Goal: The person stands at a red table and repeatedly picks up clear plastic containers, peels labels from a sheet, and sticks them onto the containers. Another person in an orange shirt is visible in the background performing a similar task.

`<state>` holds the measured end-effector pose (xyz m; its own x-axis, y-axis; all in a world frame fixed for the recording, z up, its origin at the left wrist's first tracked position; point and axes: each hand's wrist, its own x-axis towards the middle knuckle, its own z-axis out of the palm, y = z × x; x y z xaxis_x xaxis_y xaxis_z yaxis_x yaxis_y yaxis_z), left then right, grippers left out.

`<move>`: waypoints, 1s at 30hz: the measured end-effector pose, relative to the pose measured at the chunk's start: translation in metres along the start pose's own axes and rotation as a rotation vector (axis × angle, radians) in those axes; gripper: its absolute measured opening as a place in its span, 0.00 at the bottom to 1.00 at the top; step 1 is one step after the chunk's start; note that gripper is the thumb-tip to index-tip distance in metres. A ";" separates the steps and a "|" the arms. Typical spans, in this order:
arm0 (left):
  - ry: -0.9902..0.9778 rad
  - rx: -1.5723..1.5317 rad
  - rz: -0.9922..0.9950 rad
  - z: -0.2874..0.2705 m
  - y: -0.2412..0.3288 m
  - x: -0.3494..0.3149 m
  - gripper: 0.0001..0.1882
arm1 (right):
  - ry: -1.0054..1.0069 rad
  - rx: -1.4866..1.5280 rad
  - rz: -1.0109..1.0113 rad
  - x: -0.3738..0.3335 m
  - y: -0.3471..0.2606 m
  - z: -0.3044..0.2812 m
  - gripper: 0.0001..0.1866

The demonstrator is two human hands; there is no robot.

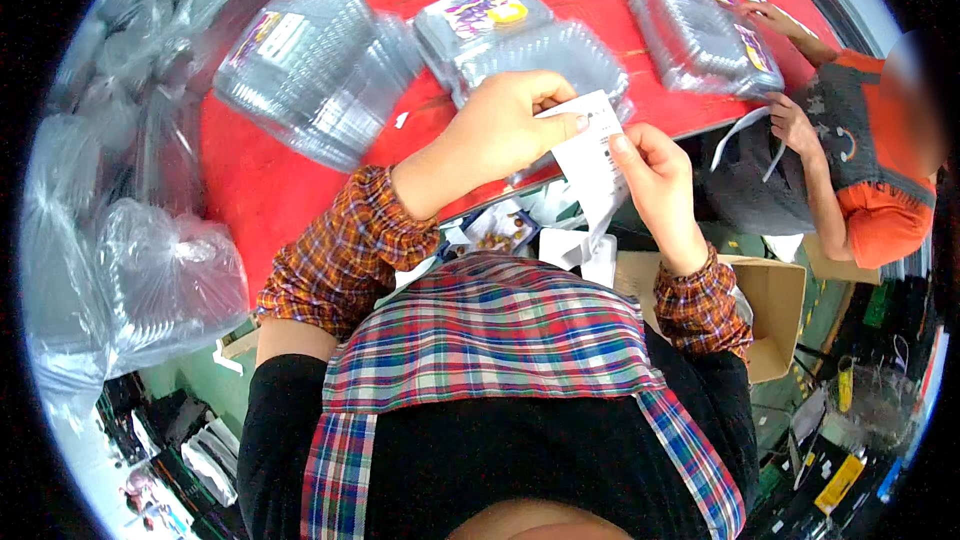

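Both of my hands pinch a white strip of printed labels point(592, 162) above the near edge of the red table. My left hand point(507, 123) holds its upper left side between thumb and fingers. On its right side, my right hand point(652, 172) grips the strip with thumb and forefinger, and the tail hangs toward my apron. Just beyond my hands lies a stack of clear plastic clamshell containers point(545, 52), with a purple and yellow label point(485, 13) on its lid. Another clamshell stack point(305, 75) leans to the left, a white label on top.
A co-worker point(860, 150) at the right holds a white strip beside more labelled clamshells point(700, 40). Bagged clear containers point(170, 270) crowd the left side of the red table point(250, 160). Under the table edge sit an open cardboard box point(775, 320) and paper scraps point(500, 225).
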<state>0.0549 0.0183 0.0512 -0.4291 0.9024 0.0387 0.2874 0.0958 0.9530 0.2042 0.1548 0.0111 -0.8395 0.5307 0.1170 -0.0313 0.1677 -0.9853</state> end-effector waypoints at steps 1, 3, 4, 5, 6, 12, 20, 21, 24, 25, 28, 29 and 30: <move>-0.030 -0.024 0.007 0.003 -0.001 0.003 0.09 | 0.008 0.063 -0.011 0.003 -0.007 0.001 0.06; -0.076 -0.065 0.013 0.006 -0.005 0.003 0.09 | -0.017 0.160 -0.007 0.010 -0.009 0.003 0.07; -0.066 -0.032 0.001 0.007 -0.007 0.004 0.09 | -0.043 0.188 0.008 0.014 -0.007 0.003 0.07; -0.056 0.004 -0.010 0.006 -0.009 0.007 0.09 | -0.113 0.194 0.040 0.017 0.000 -0.004 0.07; -0.046 0.041 -0.021 0.005 -0.010 0.010 0.09 | -0.184 0.201 0.072 0.019 0.004 -0.008 0.07; 0.005 -0.037 -0.069 0.002 -0.025 0.019 0.11 | -0.261 0.225 0.230 0.036 0.002 -0.003 0.09; 0.521 0.510 0.314 -0.046 -0.058 0.031 0.11 | -0.286 0.171 0.548 0.094 -0.020 -0.004 0.10; 0.532 0.509 0.304 -0.046 -0.066 0.031 0.11 | -0.291 0.146 0.570 0.104 -0.018 -0.002 0.11; 0.525 0.520 0.326 -0.047 -0.076 0.030 0.11 | -0.281 0.063 0.605 0.123 -0.006 0.009 0.13; 0.536 0.552 0.362 -0.046 -0.075 0.031 0.12 | -0.315 0.018 0.614 0.128 -0.007 0.008 0.14; 0.522 0.620 0.426 -0.047 -0.075 0.032 0.17 | -0.340 -0.055 0.656 0.135 -0.010 0.012 0.15; 0.504 0.635 0.445 -0.046 -0.074 0.034 0.19 | -0.343 -0.071 0.660 0.135 -0.010 0.012 0.15; 0.504 0.653 0.454 -0.043 -0.074 0.036 0.19 | -0.345 -0.087 0.664 0.136 -0.010 0.012 0.16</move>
<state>-0.0187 0.0262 -0.0047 -0.4342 0.6376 0.6364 0.8760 0.1340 0.4633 0.0836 0.2158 0.0353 -0.7895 0.2547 -0.5584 0.5721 -0.0241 -0.8199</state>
